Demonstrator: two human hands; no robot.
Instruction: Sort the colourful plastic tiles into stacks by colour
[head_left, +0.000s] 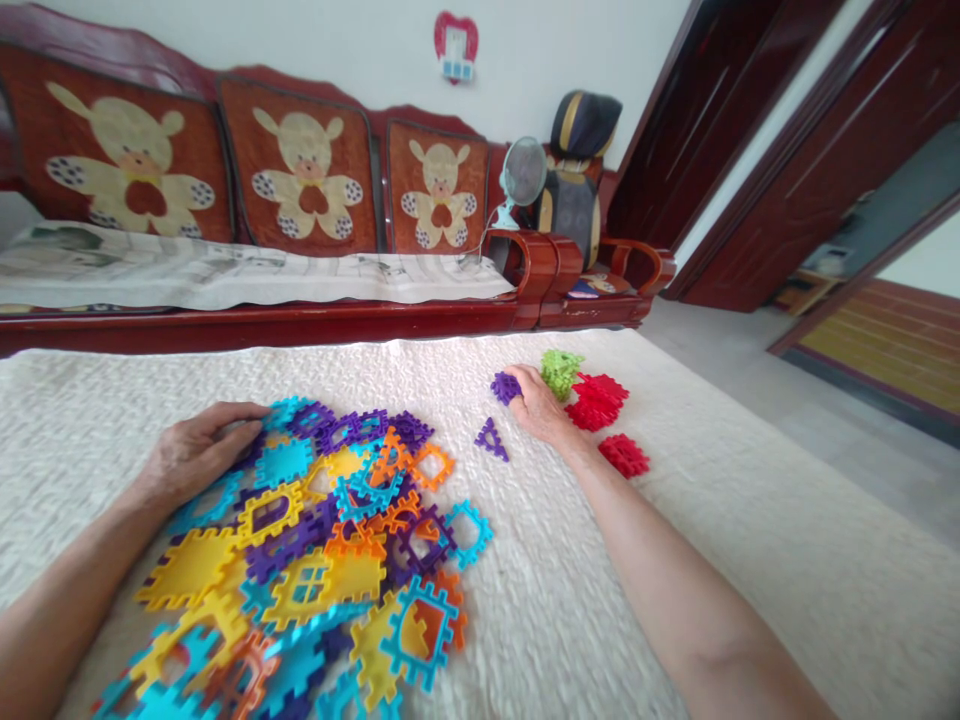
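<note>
My right hand [536, 405] is closed on a small stack of purple interlocking plastic tiles [505, 387] at the far side of the bed-like white surface. Just nearer lies a single purple triangular tile [491, 440]. On the left, my left hand [199, 455] rests at the edge of a large mixed pile, thumb apart from the fingers, fingertips touching a blue tile [287, 411]. The pile holds yellow tiles [191, 568], blue tiles [285, 462], orange tiles [433, 466] and purple tiles [292, 540], many with notched edges and cut-out windows.
Beyond my right hand sit a green tile stack [561, 373], a red tile stack [598, 402] and another red group [624, 455]. A white textured cover [540, 600] lies under everything. Behind stand a wooden sofa [300, 318] with bear cushions, a small fan [523, 172] and a chair.
</note>
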